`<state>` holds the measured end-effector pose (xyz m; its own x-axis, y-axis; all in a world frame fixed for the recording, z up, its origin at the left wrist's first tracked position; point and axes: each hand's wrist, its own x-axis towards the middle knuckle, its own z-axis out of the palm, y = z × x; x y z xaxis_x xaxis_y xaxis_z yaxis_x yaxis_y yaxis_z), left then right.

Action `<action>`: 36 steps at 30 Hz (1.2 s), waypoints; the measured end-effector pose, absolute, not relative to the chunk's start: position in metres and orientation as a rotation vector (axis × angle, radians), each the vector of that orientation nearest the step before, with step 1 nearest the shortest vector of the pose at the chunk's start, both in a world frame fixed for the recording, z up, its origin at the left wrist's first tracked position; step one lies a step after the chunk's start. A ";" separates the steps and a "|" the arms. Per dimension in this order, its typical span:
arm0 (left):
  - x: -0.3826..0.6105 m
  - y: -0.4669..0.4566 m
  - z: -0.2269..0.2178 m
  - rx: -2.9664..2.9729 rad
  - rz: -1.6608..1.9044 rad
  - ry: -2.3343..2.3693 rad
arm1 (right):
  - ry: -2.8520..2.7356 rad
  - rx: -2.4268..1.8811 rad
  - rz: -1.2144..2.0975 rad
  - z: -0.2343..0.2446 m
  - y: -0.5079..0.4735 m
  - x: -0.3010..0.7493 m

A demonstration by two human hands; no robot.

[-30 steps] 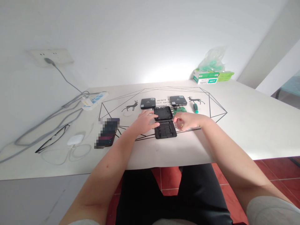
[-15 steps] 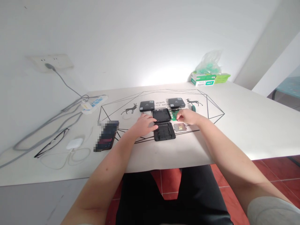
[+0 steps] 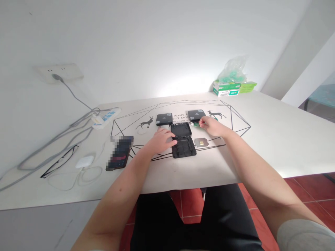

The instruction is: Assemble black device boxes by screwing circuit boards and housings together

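Observation:
Two open black case halves lie mid-table, the far shell (image 3: 181, 130) and the near ribbed shell (image 3: 184, 147). My left hand (image 3: 161, 139) rests beside them with fingers spread, fingertips touching the edge between both shells. My right hand (image 3: 212, 125) reaches to the green circuit board (image 3: 196, 123), which it largely covers, with fingers pinched at the board's edge. A small metal plate (image 3: 201, 142) lies just right of the near shell. Two closed black boxes stand behind, the left box (image 3: 164, 119) and the right box (image 3: 196, 115).
A phone (image 3: 120, 156) lies left of the shells, with a white charger (image 3: 84, 162), glasses (image 3: 59, 161) and a power strip (image 3: 106, 116) with grey cables further left. A green tissue box (image 3: 230, 88) stands at the back right. The table's front edge is near my lap.
My right hand has moved from the metal plate, now lying uncovered, back to the green circuit board. My left hand has stayed by the shells.

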<state>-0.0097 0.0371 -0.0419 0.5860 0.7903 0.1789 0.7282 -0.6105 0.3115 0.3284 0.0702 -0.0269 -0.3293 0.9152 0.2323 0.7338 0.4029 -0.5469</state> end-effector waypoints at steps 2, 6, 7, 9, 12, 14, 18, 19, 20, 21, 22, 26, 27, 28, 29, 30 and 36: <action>-0.011 0.038 -0.042 2.615 0.441 1.262 | -2.046 -1.397 0.564 -0.027 0.070 0.328; -0.012 0.040 -0.043 2.602 0.457 1.277 | -1.753 -1.366 0.695 -0.029 0.071 0.321; -0.012 0.039 -0.043 2.588 0.482 1.288 | -1.675 -1.351 0.723 -0.030 0.071 0.318; -0.009 0.038 -0.042 2.528 0.580 1.327 | -1.576 -1.303 0.763 -0.029 0.069 0.310; 0.002 0.035 -0.039 2.295 0.806 1.411 | -1.628 -1.180 0.741 -0.030 0.062 0.294; 0.011 0.033 -0.036 2.037 0.947 1.427 | -1.706 -1.114 0.698 -0.032 0.057 0.279; 0.025 0.033 -0.029 1.470 1.043 1.175 | -1.856 -1.026 0.577 -0.040 0.049 0.249; 0.026 0.033 -0.028 1.374 1.052 1.116 | -1.899 -0.992 0.564 -0.042 0.048 0.244; 0.026 0.033 -0.028 1.300 1.058 1.072 | -1.932 -0.962 0.539 -0.044 0.048 0.239; 0.026 0.034 -0.027 1.241 1.064 1.043 | -1.968 -0.935 0.514 -0.046 0.048 0.237; 0.025 0.035 -0.027 1.193 1.068 1.023 | -2.000 -0.914 0.490 -0.048 0.049 0.235; 0.022 0.037 -0.029 1.052 1.092 1.027 | -2.073 -0.870 0.439 -0.053 0.053 0.236; 0.022 0.037 -0.030 1.032 1.103 1.044 | -2.082 -0.863 0.434 -0.054 0.053 0.236; 0.023 0.037 -0.030 1.020 1.112 1.061 | -2.091 -0.859 0.428 -0.054 0.053 0.237; 0.024 0.037 -0.030 1.016 1.122 1.075 | -2.099 -0.856 0.422 -0.054 0.053 0.237; 0.025 0.036 -0.029 1.017 1.132 1.085 | -2.104 -0.859 0.415 -0.054 0.053 0.238; 0.025 0.032 -0.024 1.021 1.175 1.133 | -1.960 -1.125 0.476 -0.048 0.055 0.250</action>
